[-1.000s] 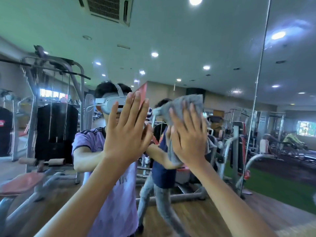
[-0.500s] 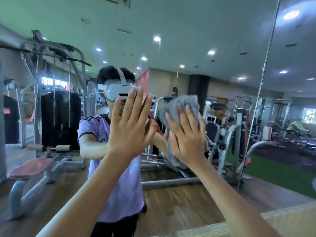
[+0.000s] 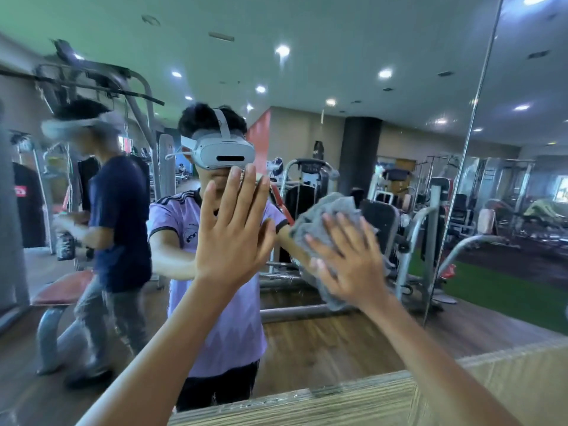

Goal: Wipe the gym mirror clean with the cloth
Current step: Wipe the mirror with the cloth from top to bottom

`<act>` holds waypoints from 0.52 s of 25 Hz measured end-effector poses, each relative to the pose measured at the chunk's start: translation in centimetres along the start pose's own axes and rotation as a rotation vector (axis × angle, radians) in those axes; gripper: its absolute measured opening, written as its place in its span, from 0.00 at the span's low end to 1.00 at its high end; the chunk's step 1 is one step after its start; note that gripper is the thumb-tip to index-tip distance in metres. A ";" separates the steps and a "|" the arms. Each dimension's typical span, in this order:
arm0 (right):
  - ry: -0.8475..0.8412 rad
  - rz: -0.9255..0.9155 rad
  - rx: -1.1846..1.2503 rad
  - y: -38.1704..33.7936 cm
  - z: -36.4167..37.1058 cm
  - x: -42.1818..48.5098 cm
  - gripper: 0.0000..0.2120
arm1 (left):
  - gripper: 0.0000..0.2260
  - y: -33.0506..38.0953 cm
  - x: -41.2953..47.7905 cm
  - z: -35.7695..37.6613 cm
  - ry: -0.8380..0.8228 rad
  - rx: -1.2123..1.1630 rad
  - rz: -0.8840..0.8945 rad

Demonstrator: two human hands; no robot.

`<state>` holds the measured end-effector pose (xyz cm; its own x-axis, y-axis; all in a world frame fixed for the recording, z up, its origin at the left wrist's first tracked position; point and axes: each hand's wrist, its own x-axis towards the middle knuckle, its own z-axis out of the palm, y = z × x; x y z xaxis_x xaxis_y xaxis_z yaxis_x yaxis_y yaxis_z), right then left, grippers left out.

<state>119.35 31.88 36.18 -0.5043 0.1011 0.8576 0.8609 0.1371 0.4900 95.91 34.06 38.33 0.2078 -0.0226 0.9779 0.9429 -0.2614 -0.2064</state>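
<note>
The gym mirror [image 3: 353, 41] fills the view and reflects the room and me in a lilac shirt and a white headset. A grey cloth [image 3: 325, 222] lies crumpled against the glass right of centre. My right hand [image 3: 347, 259] presses flat on the cloth with fingers spread and straight. My left hand [image 3: 236, 232] rests flat on the glass just left of it, fingers straight and pointing up, holding nothing.
A wooden ledge [image 3: 338, 401] runs along the mirror's lower edge. A vertical seam [image 3: 461, 167] splits the mirror at the right. Reflected are weight machines [image 3: 408, 229], and a person in a dark shirt [image 3: 120, 222] walking at the left.
My right hand has slid the cloth to the right and down across the glass. The view has tilted down, showing the ledge. The reflected person has walked from behind me to the left.
</note>
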 end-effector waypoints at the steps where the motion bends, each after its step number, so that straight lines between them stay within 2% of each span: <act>1: -0.007 0.043 -0.019 1.9 0.0 0.3 0.27 | 0.27 0.2 -0.1 0.0 0.003 0.018 -0.011; 2: 0.018 0.166 -0.033 3.4 0.0 1.7 0.27 | 0.27 0.5 0.0 0.0 0.008 0.030 -0.022; 4: 0.141 0.525 -0.013 3.8 0.1 5.9 0.25 | 0.27 0.7 0.2 0.0 0.005 0.019 -0.027; 5: 0.199 0.644 0.025 2.2 0.3 7.4 0.24 | 0.27 0.7 0.1 0.0 0.006 0.004 -0.025; 6: 0.234 0.677 0.063 0.1 0.6 7.8 0.24 | 0.27 0.4 -0.1 0.1 0.012 -0.004 -0.025; 7: 0.213 0.597 0.078 -2.2 0.9 6.7 0.24 | 0.27 0.3 -0.7 0.1 0.015 -0.008 -0.027; 8: 0.155 0.437 0.075 -3.9 1.1 4.2 0.23 | 0.27 0.1 -1.5 0.1 0.018 -0.011 -0.024; 10: 0.020 0.138 0.028 -3.0 0.5 -1.2 0.23 | 0.27 0.3 -3.2 -0.1 0.024 -0.017 -0.004; 11: 0.009 0.128 0.014 -1.0 0.3 -2.0 0.24 | 0.27 0.5 -3.9 -0.2 0.036 -0.018 0.005; 12: 0.024 0.234 0.005 0.6 0.4 -1.4 0.24 | 0.26 0.6 -4.3 -0.3 0.044 -0.010 0.006; 13: 0.069 0.423 -0.007 1.6 0.5 0.2 0.23 | 0.26 0.7 -4.4 -0.3 0.045 -0.005 -0.003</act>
<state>120.56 32.65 37.06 -0.1006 0.0808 0.9916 0.9915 0.0912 0.0932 95.61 33.72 33.86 0.1927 -0.0650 0.9791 0.9423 -0.2662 -0.2031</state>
